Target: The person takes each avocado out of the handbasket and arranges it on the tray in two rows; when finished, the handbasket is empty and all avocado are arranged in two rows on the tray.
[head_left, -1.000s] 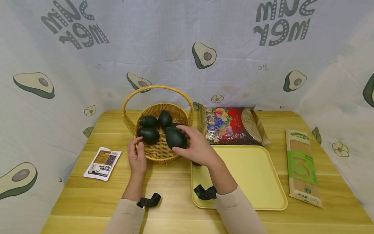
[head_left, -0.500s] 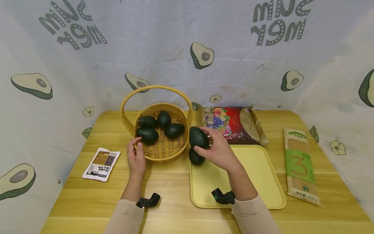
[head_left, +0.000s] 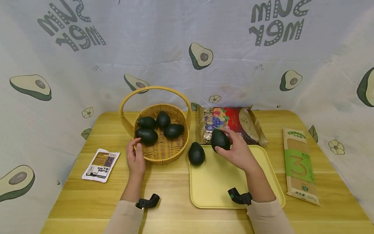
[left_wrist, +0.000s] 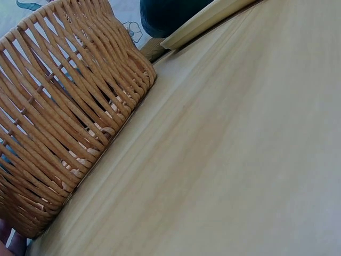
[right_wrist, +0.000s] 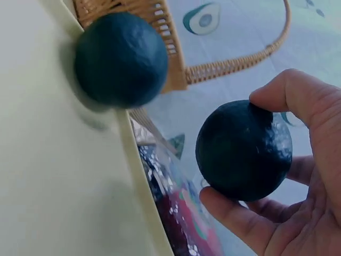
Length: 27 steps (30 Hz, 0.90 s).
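Observation:
My right hand (head_left: 239, 151) holds a dark green avocado (head_left: 219, 140) above the back left part of the yellow tray (head_left: 222, 185). In the right wrist view, thumb and fingers grip that avocado from opposite sides. A second avocado (head_left: 196, 154) lies at the tray's back left corner. Left of it stands a wicker basket (head_left: 163, 161) with a tall arched handle, several avocados (head_left: 173, 131) inside. My left hand (head_left: 136, 161) grips the basket's front left rim; only its fingertips (left_wrist: 6, 240) show at the corner of the left wrist view.
Behind the tray lies a red and gold candy bag (head_left: 233, 125). A green-banded noodle pack (head_left: 301, 165) is on the right of the wooden table (head_left: 172, 201), and a small white pouch (head_left: 101, 165) on the left. A patterned cloth (head_left: 163, 42) hangs around the back and sides.
My right hand has lifted an avocado out of the basket and carried it right, past the avocado at the tray's corner, to over the tray. The left hand has stayed at the rim.

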Motion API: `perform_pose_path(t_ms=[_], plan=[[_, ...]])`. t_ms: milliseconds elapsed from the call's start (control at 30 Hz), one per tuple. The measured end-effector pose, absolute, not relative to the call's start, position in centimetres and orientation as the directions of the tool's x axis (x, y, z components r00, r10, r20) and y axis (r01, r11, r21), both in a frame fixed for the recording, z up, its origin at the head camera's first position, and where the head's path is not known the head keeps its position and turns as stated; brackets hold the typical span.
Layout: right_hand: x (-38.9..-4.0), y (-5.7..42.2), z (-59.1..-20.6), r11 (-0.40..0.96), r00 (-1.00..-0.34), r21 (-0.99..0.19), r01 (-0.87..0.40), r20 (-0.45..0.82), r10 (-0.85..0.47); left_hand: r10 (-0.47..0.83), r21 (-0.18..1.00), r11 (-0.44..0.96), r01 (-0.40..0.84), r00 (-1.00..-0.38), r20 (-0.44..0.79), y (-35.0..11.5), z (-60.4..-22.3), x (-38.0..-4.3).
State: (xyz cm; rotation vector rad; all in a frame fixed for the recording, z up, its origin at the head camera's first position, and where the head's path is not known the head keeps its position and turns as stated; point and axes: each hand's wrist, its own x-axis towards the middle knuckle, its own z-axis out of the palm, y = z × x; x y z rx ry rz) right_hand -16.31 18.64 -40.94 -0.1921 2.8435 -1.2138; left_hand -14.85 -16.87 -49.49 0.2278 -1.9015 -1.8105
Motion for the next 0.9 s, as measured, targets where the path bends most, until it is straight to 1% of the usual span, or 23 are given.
perform_pose_path(t_ms=[100,267,467,733,900], plan=[[-16.5,19.8,-41.0,0.681,-0.991,-0.728,-0.081,-0.012,-0.131,-0.452,0.972,0.101,0.211,-0.861,0.234,-16.9,-49.5,-14.8],[-16.5,21.5,-40.8,0.674,-0.986,-0.738,-0.037,-0.083,-0.145,-0.455,0.971,0.106,0.214,-0.858,0.239,-17.0,-49.7,-14.9],[-16.6,23.0,-40.9,0.698,-0.979,-0.714,-0.056,-0.098,-0.178,-0.456,0.97,0.112,0.216,-0.856,0.243,-16.9,-49.5,-14.9],[-17.0,23.1,-41.8,0.739,-0.947,-0.674,-0.008,-0.232,-0.223,-0.46,0.972,0.12,0.203,-0.856,0.236,-17.0,-49.5,-14.9],[-17.0,22.9,-42.1,0.768,-0.932,-0.641,0.002,-0.279,-0.23,-0.464,0.974,0.114,0.195,-0.857,0.226,-16.9,-49.4,-14.9]])
